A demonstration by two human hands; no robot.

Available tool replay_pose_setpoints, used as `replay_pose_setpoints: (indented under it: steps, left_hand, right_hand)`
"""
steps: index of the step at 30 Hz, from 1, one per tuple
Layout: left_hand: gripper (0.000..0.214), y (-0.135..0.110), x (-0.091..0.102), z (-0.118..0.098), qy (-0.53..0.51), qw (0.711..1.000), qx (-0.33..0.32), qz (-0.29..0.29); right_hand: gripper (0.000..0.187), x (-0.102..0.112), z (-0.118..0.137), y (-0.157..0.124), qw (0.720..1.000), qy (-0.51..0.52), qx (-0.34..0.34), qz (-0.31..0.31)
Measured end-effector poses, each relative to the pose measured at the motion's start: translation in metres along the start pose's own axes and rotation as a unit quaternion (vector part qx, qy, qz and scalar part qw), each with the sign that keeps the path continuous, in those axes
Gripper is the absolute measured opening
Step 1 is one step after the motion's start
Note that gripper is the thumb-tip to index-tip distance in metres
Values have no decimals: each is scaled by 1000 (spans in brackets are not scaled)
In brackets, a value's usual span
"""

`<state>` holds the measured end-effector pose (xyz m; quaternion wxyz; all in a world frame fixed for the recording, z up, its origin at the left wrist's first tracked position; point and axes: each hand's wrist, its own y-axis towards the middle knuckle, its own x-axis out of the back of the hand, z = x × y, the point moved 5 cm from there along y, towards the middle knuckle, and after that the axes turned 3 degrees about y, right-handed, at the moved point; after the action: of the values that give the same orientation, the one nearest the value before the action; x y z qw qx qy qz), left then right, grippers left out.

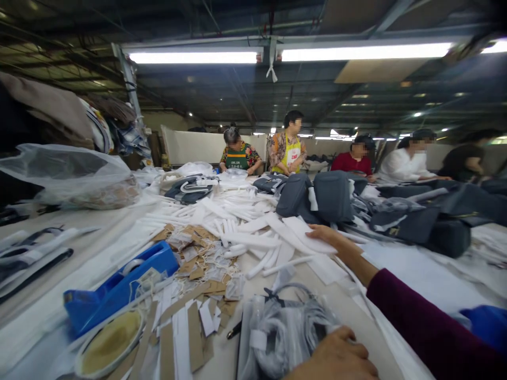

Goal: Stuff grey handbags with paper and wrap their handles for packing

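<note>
My right hand [327, 238], at the end of a dark purple sleeve, reaches forward to the pile of white foam pieces. Its fingers close on the edge of a flat white foam sheet [301, 235]. Low in the view, my left hand [335, 356] lies with curled fingers on a grey bag [277, 327]. Clear plastic and white wrapping cover the bag's straps and handle, and its lower part runs out of the frame. Foam strips and tubes [253, 240] lie heaped just beyond the bag.
Left of the bag are a blue tape dispenser [119, 285], a tape roll [111, 343] and scattered cardboard tags [198, 269]. A black pen [234, 331] lies beside the bag. Dark grey bags [332, 195] stand at the right. Several people work across the table, one in a yellow apron [292, 153].
</note>
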<state>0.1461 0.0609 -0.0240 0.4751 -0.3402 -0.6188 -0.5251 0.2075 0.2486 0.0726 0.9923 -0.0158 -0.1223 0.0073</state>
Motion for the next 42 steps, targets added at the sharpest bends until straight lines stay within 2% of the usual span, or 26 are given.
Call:
replay_pose_setpoints:
  steps: [3,6,12,15,17,20,23,29,33,36,39,42]
  left_hand:
    - [29,-7,9,-4,6,1000,20,-12]
    - [26,-8,21,-6,1,1000,17,1]
    - [26,1,39,-8,-21,999,20,34]
    - [28,7,44,-9,-36,997,22,58]
    - [30,10,47,-10,-48,996,28,75]
    - [32,13,53,-11,-77,991,46,95]
    - [36,16,59,-11,-117,985,69,102]
    - [34,19,65,-7,-167,976,97,101]
    - [33,21,63,-6,-166,977,91,99]
    - [33,21,62,-5,-160,978,87,99]
    - [34,20,63,-5,-153,979,86,107]
    - [35,21,66,-5,-151,981,84,93]
  right_hand:
    - [60,12,-10,-38,999,23,-7,35]
    - [66,21,-21,-91,992,102,19,70]
    - [74,48,-60,-211,983,184,-3,-13]
    - [85,61,-81,-249,983,172,2,-61]
    - [86,68,-96,-266,987,128,6,-92]
    - [73,74,-116,-282,992,76,-10,-104]
    - [63,74,-132,-289,988,88,-54,-111]
    - [49,64,-139,-287,986,126,-84,-68]
    - [50,62,-137,-278,991,107,-62,-50]
    - [50,61,-140,-271,996,49,-33,-61]
    - [50,64,-142,-271,994,-52,2,-101]
    - [47,71,-127,-283,974,-139,68,-168]
